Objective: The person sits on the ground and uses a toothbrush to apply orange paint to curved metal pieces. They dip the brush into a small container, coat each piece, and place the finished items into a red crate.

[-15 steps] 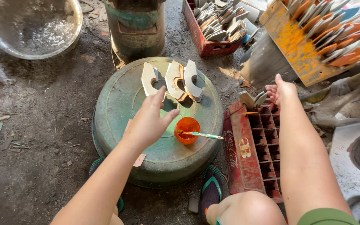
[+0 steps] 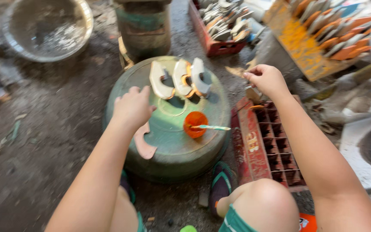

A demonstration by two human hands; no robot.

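**Hands over the green drum**

The left hand rests on the green drum, its grip curled over a flat pinkish cut-out piece that juts out below the wrist. Just beside stand three pale shaped pieces and an orange cup with a brush. The right hand, grip pinched shut on something too small to tell, hovers over the red crate.

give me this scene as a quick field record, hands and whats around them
left hand: resting on the green drum top, over a flat pinkish cut-out piece
right hand: raised above the red crate, fingers pinched; what it holds is unclear
on drum: three pale shaped pieces standing in a row; orange cup with a stick in it
behind: metal basin, crate of similar pieces
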